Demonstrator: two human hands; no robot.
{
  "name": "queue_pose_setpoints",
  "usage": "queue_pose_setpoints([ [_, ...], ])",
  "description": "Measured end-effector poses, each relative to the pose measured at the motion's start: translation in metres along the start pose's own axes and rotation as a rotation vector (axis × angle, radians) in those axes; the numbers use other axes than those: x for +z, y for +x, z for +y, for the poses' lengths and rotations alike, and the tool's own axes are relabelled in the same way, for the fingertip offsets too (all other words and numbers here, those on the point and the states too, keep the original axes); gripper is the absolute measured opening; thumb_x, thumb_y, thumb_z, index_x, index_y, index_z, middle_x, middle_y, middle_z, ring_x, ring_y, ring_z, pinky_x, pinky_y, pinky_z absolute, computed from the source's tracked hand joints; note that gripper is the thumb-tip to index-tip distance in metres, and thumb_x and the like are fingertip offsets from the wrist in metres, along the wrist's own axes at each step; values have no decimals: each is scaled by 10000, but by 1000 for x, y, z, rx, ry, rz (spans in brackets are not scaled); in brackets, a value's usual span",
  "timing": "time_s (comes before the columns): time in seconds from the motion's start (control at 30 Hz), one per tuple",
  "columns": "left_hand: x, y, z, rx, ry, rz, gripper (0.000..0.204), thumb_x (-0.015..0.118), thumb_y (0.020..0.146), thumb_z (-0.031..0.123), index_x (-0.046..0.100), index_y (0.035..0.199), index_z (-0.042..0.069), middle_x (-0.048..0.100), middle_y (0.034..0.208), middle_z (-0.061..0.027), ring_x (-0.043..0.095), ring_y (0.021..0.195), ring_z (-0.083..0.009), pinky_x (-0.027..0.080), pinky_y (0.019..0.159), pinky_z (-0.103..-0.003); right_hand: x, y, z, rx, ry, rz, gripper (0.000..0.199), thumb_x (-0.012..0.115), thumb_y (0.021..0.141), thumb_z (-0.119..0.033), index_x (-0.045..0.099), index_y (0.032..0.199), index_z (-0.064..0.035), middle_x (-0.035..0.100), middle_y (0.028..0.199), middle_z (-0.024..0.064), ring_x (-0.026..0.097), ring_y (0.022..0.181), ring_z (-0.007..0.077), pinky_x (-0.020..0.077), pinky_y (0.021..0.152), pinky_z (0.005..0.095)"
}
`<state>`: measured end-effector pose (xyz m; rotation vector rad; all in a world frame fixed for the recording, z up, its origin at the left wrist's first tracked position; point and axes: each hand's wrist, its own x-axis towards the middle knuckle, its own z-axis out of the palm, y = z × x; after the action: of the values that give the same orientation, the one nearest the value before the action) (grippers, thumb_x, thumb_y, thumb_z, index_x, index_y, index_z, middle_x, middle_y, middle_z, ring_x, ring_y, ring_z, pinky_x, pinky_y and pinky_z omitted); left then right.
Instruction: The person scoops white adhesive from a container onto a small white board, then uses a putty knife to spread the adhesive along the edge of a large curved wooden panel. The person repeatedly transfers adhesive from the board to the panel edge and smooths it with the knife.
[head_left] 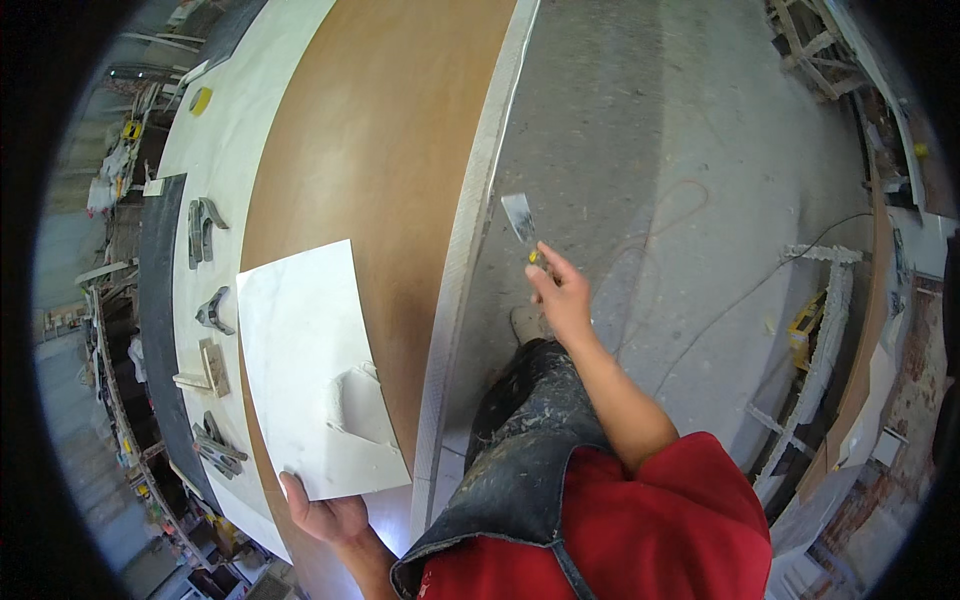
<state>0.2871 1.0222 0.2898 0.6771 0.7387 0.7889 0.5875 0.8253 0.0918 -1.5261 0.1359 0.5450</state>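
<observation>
My left hand (pixel 328 514) grips the near corner of a thin white board (pixel 300 340), its thumb on top. Off-white paste (pixel 352 398) lies smeared in a ridge on the board's near right part. My right hand (pixel 560 292) is closed round the handle of a putty knife (pixel 520 220), whose metal blade points away from me and carries dark smudges. The knife is held over the floor, right of the workbench and apart from the board. The board is above a long brown panel (pixel 385 130) on the bench.
Spring clamps (pixel 204 232) and small wood blocks (pixel 208 370) lie along the bench's left side, with a yellow tape roll (pixel 200 100) farther off. A cable (pixel 720 318) crosses the grey floor. At the right stands a plaster-crusted frame (pixel 815 350) by a yellow box-shaped thing (pixel 805 328).
</observation>
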Motion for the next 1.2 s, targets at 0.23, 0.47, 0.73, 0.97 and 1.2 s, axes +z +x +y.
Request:
queue_pose_setpoints([
  [0.23,-5,-15,5,10,4,-80,583,432,1076,341,346,1525,-20,450,1532,-192,461,1390,-346,348,1182,-508,26,88,-52,-135,268,-58,519,670,959,-153,533,1437,-5,673,951,41,580,639,89,444,519,232],
  [0.47,-6,-28,2,42,9,37,580,437,1079,325,335,1529,-27,437,1541,-202,447,1404,-351,343,1186,-523,37,84,-17,-165,67,-51,517,699,934,-202,582,1405,-22,673,850,9,574,651,63,466,571,241],
  [0.73,-8,-35,3,10,36,58,591,416,1082,346,329,1529,-30,431,1539,-214,451,1398,-363,362,1174,-518,38,-9,62,-209,-81,32,503,700,946,-181,581,1409,-25,629,857,-5,563,696,70,482,651,249],
  [0.97,-35,-58,11,38,45,66,617,408,1064,354,306,1538,-28,426,1545,-200,452,1397,-357,325,1190,-501,16,-77,-11,-19,90,-200,529,726,922,-181,585,1421,-77,687,1059,2,576,743,80,507,688,247],
  [1.2,-119,-106,32,10,-100,34,553,522,1029,314,433,1478,4,537,1462,-123,506,1350,-285,365,1150,-446,44,-235,-96,-652,-583,-998,417,723,885,-177,672,1286,-73,732,1073,133,702,918,261,535,816,343],
])
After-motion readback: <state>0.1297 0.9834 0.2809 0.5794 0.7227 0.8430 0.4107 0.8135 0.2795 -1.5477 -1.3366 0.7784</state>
